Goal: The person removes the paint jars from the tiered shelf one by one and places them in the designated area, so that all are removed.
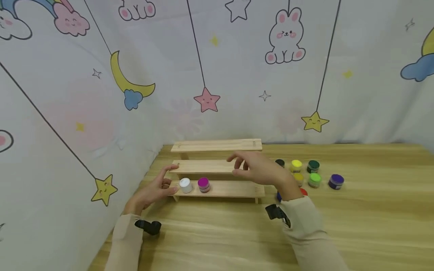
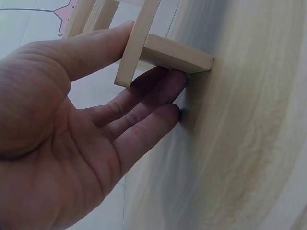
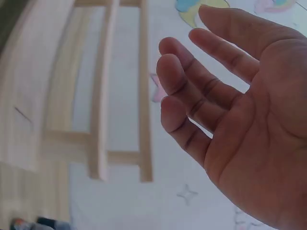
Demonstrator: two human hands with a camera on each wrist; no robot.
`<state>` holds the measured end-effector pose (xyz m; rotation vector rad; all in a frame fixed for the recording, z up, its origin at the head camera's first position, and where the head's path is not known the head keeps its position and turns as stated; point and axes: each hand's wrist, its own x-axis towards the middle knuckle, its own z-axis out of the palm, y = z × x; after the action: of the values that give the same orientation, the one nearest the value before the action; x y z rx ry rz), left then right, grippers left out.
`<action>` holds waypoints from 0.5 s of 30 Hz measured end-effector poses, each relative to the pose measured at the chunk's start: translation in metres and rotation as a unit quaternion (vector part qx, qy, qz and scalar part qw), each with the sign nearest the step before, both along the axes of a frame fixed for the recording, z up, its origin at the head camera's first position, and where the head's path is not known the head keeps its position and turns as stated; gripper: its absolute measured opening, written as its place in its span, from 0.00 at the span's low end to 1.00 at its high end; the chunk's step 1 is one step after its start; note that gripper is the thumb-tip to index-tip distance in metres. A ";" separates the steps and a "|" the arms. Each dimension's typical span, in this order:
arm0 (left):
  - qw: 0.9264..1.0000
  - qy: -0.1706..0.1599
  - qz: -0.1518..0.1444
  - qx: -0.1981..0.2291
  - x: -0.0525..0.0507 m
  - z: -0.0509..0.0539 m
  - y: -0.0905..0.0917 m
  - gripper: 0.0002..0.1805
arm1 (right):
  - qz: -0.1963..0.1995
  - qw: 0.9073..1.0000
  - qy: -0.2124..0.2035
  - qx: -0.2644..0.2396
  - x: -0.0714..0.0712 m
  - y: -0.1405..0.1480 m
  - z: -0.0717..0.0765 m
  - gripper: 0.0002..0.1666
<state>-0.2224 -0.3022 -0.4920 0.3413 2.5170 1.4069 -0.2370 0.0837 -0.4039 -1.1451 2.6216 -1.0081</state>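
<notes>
A three-tier wooden stepped rack (image 1: 230,190) stands on the table. My left hand (image 1: 152,192) holds its left end, with the thumb on the lowest plank and a finger reaching to the middle one. In the left wrist view, the other fingers of the left hand (image 2: 91,120) bend around the wooden end. A white jar (image 1: 185,185) and a purple paint jar (image 1: 204,184) sit side by side on the lowest tier, near that hand. Over the right part of the rack hovers my right hand (image 1: 262,170), fingers loosely bent. The right wrist view shows nothing in the right hand (image 3: 240,110).
Several paint jars stand on the table right of the rack, among them yellow (image 1: 296,165), dark green (image 1: 313,166), light green (image 1: 314,180) and dark blue (image 1: 336,181). The right forearm partly hides a red one (image 1: 303,192). A patterned curtain (image 1: 237,75) hangs behind the table.
</notes>
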 end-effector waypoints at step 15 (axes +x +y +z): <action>1.000 -0.003 -0.013 0.009 -0.001 0.002 0.001 0.40 | 0.051 0.998 -0.032 -0.002 0.001 -0.065 -0.051 0.32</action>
<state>-0.2236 -0.3014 -0.4903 0.3708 2.4871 1.4207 -0.2359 0.0186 -0.4551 -1.2139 2.4862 -1.0116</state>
